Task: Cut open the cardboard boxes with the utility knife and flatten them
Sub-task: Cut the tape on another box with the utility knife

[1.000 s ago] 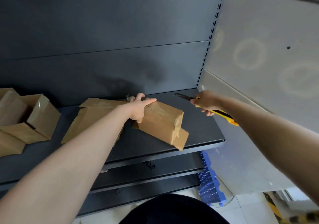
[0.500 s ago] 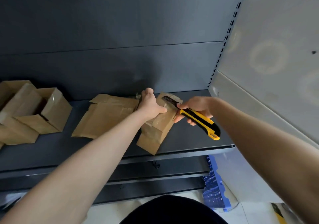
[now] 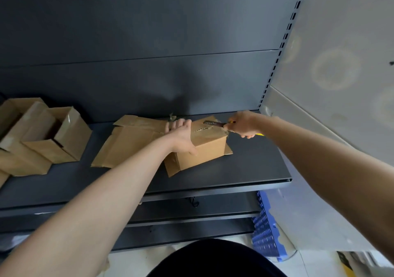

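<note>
Left hand (image 3: 181, 134) gripping box (image 3: 202, 148) top, fingers curled over; right hand (image 3: 243, 124) clutching knife (image 3: 215, 123), blade lying on box

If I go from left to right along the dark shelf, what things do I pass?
First the opened cardboard boxes → flattened cardboard → left hand gripping the closed box → utility knife with its blade on that box's top → right hand holding the knife.

box (image 3: 202, 148) on shelf (image 3: 245, 170) | flattened cardboard (image 3: 128, 142) left | opened boxes (image 3: 42, 136) far left
</note>
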